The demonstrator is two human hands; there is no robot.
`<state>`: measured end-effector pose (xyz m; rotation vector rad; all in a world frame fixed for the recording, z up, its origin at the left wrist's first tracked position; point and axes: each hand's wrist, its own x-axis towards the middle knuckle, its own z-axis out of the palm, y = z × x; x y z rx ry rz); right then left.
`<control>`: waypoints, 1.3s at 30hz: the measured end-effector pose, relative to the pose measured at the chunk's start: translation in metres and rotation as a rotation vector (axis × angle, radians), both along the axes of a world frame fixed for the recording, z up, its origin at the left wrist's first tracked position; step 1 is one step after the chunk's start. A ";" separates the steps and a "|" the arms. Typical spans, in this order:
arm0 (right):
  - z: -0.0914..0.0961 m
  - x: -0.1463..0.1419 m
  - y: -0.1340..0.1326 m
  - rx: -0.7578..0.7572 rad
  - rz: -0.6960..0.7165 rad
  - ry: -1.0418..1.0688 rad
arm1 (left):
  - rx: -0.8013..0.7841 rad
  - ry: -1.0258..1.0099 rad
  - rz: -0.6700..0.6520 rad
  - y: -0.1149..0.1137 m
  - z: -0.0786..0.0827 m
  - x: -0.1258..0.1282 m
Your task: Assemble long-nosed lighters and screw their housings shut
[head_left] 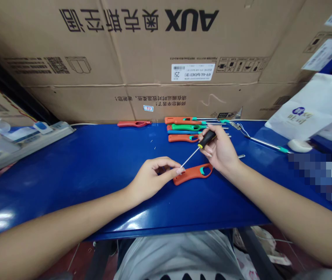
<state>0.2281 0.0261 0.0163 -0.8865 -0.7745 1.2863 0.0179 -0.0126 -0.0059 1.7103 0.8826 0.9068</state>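
My right hand [222,151] is closed around the black and yellow handle of a screwdriver [206,140], its thin metal shaft slanting down to the left. At the lower end of the shaft, the thumb and index finger of my left hand [150,175] pinch the tip. Whether a small screw is also between those fingertips I cannot make out. Just beneath them an orange lighter [193,172] with a long nozzle and a teal trigger lies on the blue table [101,167]. My right hand and wrist hide part of its nozzle.
Several long lighters, including a green one [185,127], lie side by side behind my hands. A red lighter casing [133,123] is to their left. Power strips [31,142] line the left side. A white bag [308,105] stands right, before a large cardboard box [142,50].
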 end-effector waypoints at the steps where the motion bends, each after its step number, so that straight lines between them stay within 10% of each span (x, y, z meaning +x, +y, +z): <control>1: 0.000 0.000 0.000 0.011 -0.006 -0.009 | 0.000 0.000 0.001 0.000 0.000 0.000; 26: 0.021 -0.002 -0.041 0.843 0.083 -0.448 | 0.110 0.047 -0.053 0.010 -0.007 -0.004; 39: 0.018 0.002 -0.036 0.876 0.009 -0.666 | 0.347 0.116 -0.113 0.014 -0.007 -0.005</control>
